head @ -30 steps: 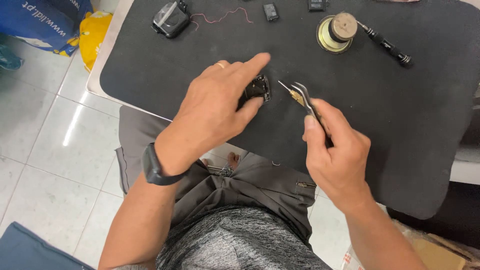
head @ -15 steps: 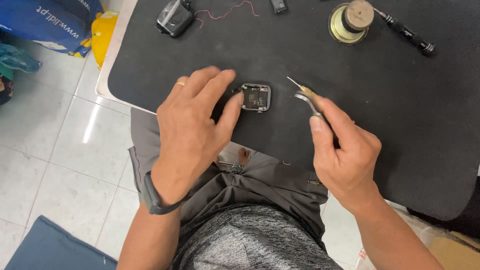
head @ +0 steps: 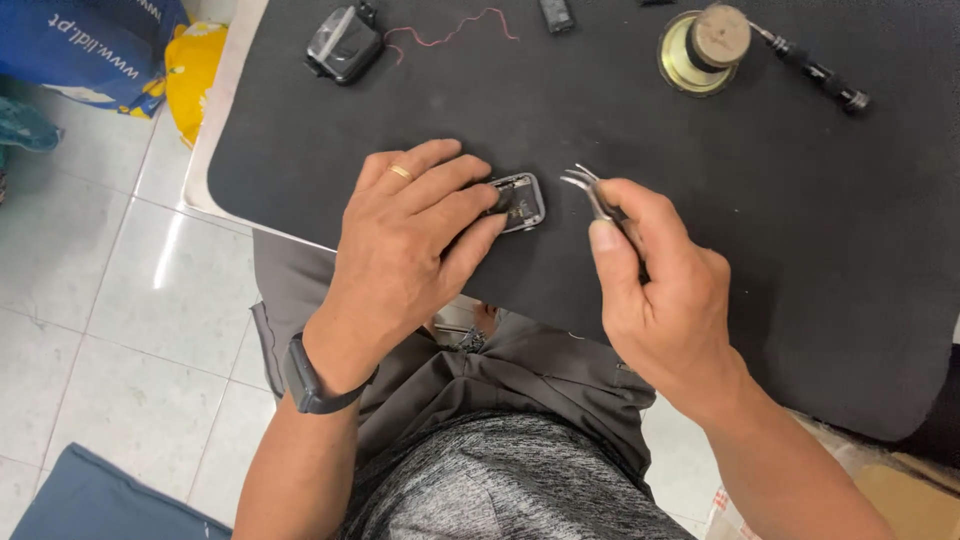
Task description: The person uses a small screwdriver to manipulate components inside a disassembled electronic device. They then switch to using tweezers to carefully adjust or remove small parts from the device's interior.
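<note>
Broadly, most of the view is being filled by a black mat [head: 800,260] spread over a pale tabletop [head: 225,130], whose left edge and rounded near corner are being left uncovered beside the tiled floor [head: 90,300]. Wide bare room is being offered on the mat's right half and between the hands and the far row of items.

Near the mat's front edge, a small open device casing [head: 520,203] with a silver rim is being pinned flat by the left hand [head: 405,250], whose fingers are being curled over its left part, with the inner parts partly being shown. Just to the right, curved metal tweezers [head: 590,190] are being gripped in the closed right hand [head: 665,290], their tips being held just beside the casing, apart from it.

Farther back, a black key-fob-shaped shell [head: 343,45] is lying near the mat's left edge, with a thin red wire [head: 450,30] beside it. A round brass tin [head: 690,62] is being partly covered by a spool-like disc [head: 722,35], its contents being hidden. A slim black screwdriver [head: 815,72] is lying just beside the tin.
</note>
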